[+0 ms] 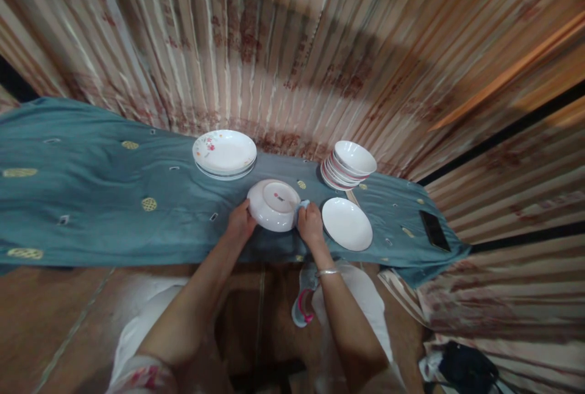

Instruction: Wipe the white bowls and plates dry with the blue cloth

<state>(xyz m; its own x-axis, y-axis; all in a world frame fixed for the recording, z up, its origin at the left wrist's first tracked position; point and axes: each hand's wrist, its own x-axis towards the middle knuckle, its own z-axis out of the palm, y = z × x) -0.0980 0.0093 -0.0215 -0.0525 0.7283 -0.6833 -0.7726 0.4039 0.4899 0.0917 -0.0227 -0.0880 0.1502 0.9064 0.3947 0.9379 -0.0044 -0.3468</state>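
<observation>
A white deep plate (273,214) is turned so that its underside faces me, showing a foot ring and a small reddish mark. My left hand (242,220) is closed on its left rim. My right hand (311,223) is closed on a bunched pale blue cloth (304,204), which touches the plate's right side. Only a little of the cloth shows above my fingers. Just right of that hand, another white plate (347,224) lies on the table. Behind it stands a stack of white bowls (355,158) with red bands.
A stack of flower-patterned plates (226,151) stands at the back, left of centre. The narrow table has a blue-green cloth (105,199) with yellow motifs. A dark phone (434,230) lies at its right end. A pleated curtain (283,53) hangs along the back.
</observation>
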